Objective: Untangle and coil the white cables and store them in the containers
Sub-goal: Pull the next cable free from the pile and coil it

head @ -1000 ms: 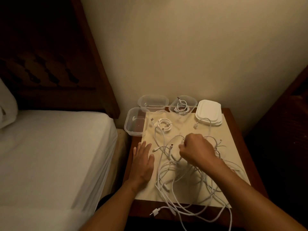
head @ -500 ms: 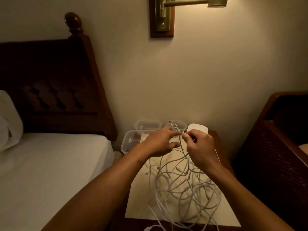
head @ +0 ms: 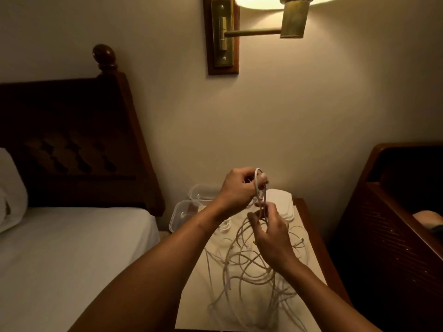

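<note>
A tangle of white cables (head: 251,267) hangs from both hands down onto the cream cloth (head: 199,300) on the nightstand. My left hand (head: 237,190) is raised and shut on a loop of white cable (head: 257,180). Just below it, my right hand (head: 271,231) pinches the same cable. Clear plastic containers (head: 178,216) stand at the back left of the nightstand, partly hidden by my left wrist. A small coiled cable (head: 225,226) lies beside them. White lids (head: 281,202) are stacked at the back right.
A bed with a white sheet (head: 72,255) and a dark wooden headboard (head: 79,144) lies to the left. Dark wooden furniture (head: 395,224) stands to the right. A brass wall lamp (head: 259,25) is lit above.
The head camera has tilted up, showing the lamp. Both hands lifted off the table with the cable; my left hand rose higher and now holds a loop, my right hand sits below it.
</note>
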### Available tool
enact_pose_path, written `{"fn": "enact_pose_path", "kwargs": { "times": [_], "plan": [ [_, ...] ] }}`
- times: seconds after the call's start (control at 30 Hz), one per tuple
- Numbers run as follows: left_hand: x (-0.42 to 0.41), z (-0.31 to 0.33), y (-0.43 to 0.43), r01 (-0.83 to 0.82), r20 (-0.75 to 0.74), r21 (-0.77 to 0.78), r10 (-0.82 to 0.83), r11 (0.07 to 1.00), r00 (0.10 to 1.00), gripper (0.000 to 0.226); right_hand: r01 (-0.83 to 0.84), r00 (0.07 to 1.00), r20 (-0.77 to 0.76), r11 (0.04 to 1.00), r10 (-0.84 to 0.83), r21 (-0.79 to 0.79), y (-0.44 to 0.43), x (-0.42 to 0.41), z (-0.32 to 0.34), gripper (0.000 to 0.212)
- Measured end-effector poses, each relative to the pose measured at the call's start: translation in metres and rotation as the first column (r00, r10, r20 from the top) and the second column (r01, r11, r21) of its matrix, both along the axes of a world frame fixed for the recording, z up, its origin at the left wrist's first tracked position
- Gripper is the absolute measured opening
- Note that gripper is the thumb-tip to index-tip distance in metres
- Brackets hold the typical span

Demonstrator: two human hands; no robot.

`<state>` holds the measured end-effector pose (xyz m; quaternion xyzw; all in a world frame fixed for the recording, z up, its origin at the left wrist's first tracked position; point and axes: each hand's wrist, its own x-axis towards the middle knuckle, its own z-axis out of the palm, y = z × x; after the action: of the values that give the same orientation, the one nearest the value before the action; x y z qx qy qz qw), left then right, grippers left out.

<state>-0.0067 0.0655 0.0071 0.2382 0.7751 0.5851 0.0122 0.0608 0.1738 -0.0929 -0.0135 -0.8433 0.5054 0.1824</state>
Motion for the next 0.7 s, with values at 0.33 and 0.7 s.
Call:
{"fn": "enact_pose_path", "kwargs": {
  "times": [0.33, 0.7],
  "plan": [
    [0.002, 0.037, -0.033, -0.127, 0.347, 0.565, -0.095, 0.815, 0.933, 0.035, 0.050, 0.997, -0.068, 0.995, -0.044, 0.088, 0.012, -0.005, -0.022, 0.032],
    [0.035, -0.027, -0.006, -0.034, 0.217, 0.029, 0.027, 0.999, 0.976, 0.033, -0.009, 0.989, -0.145, 0.996, 0.022, 0.093, 0.008, -0.012, 0.004, 0.018]
  ]
}}
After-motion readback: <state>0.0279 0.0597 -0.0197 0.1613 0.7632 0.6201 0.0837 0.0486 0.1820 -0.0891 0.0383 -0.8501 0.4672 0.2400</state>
